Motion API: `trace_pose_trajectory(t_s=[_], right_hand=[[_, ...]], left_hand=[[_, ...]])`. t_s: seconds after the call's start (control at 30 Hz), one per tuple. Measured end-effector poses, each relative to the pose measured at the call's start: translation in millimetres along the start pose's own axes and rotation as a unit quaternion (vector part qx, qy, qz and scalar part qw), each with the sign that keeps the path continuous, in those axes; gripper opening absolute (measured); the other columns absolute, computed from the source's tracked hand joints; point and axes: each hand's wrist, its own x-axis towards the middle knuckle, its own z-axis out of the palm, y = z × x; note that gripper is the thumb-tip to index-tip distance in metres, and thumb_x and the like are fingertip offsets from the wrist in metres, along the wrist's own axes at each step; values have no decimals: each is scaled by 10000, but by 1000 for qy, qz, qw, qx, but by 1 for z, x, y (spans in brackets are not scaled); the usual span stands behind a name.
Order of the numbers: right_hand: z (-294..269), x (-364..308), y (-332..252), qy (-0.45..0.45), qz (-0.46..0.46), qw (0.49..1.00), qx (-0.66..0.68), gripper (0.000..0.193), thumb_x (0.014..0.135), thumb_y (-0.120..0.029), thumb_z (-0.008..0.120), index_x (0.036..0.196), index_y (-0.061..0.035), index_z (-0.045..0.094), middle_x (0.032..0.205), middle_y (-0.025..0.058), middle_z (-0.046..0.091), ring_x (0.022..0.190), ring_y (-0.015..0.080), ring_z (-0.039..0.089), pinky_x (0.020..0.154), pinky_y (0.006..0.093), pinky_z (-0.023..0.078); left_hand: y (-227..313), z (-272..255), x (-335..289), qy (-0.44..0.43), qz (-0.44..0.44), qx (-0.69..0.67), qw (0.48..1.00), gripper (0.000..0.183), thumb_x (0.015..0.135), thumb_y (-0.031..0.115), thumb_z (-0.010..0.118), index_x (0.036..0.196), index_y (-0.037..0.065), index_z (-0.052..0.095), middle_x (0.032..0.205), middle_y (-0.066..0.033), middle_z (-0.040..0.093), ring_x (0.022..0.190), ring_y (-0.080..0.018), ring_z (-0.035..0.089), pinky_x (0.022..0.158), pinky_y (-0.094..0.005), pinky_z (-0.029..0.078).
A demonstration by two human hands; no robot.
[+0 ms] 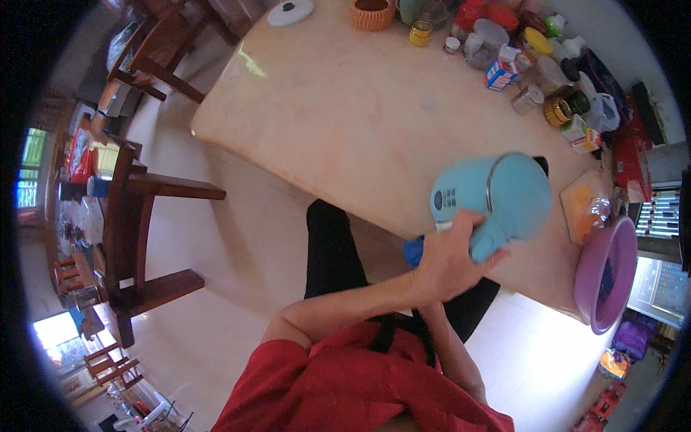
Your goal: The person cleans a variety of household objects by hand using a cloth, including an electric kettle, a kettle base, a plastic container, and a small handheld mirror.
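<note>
A light blue pot (464, 189) with a steel band round it is tilted on its side over the near right part of the table. My left hand (450, 255) is closed round its blue handle (491, 239). My right forearm (461, 356) rises from below and passes behind my left wrist, which hides the right hand and its fingers. Beside the left hand, at the table's edge, a bit of blue material (412, 250) shows; I cannot make out what holds it.
The pale table (324, 108) bears a white lid (290, 13), an orange basket (372, 14), and jars (527, 99) and boxes (502, 68) along the wall. A purple basin (606, 277) stands at the right end, near a cutting board (581, 205). Wooden chairs (133, 237) stand left.
</note>
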Motion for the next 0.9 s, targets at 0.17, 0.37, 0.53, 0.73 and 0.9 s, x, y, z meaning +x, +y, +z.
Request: trace_pose_trajectory(t_s=[0.17,0.37,0.53,0.73,0.9], right_hand=[[-10,-12,-21,-65,25,993,-93,456,851,-218,563,1247,-43,421,1257,140,410,1136,256,420,926,368,352],[10,-4,-74,-146,10,973,-181,443,864,-213,545,1261,-60,423,1298,140,386,1174,272,400,950,367,341],[64,-1,-121,-271,-107,888,-355,433,875,-209,530,1273,-75,425,1332,139,366,1204,285,383,970,367,332],[132,54,-191,-192,-99,962,-169,302,895,-178,501,1168,-49,479,1182,129,457,1084,228,462,908,331,374],[196,110,-230,-167,29,985,-29,313,894,-293,507,1014,-7,459,934,93,410,883,212,419,829,327,344]], left_hand=[[-1,-9,-6,-111,-63,-55,990,559,713,330,729,1060,-10,451,808,-179,603,691,-320,624,634,-396,505],[2,-34,21,-309,-149,-75,936,618,723,400,704,1076,-47,463,866,-209,572,778,-323,605,668,-384,490],[-8,-70,40,-293,-24,-104,950,534,743,387,662,1070,5,483,902,-189,564,851,-346,548,744,-418,438],[-28,-173,97,-116,-225,-96,963,263,836,253,548,975,30,548,864,-174,593,788,-339,585,697,-387,458],[-104,-269,105,-8,-307,-50,950,240,878,228,503,982,13,526,823,-199,603,762,-338,599,671,-382,463]])
